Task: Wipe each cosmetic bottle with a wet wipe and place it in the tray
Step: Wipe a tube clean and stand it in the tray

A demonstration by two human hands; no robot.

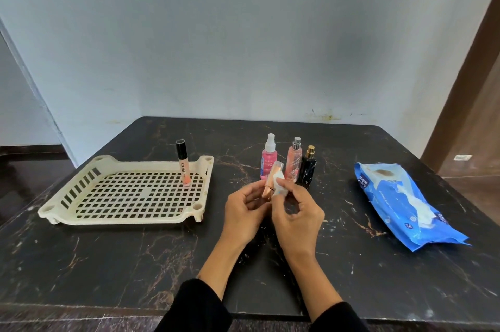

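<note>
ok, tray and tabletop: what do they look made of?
Tray: looks like moulded plastic, cream and matte, slightly yellowed; the square-hole grid floor, slotted side and round corner sockets suggest it. Tabletop: dark, smooth and faintly glossy, with brown and white veins; could be marble or a marble-print laminate, the view cannot tell which.

A cream perforated tray (81, 205) lies at centre left of the frame. A lip gloss tube (183, 163) with a black cap stands upright in its far right part. At centre, a small rose-gold bottle (272, 180) is tilted, a white wet wipe (278, 185) against its right side. Just behind stand three upright bottles in a row: a pink spray bottle (267, 160), a peach spray bottle (293, 161) and a black bottle (308, 167) with a gold top.
</note>
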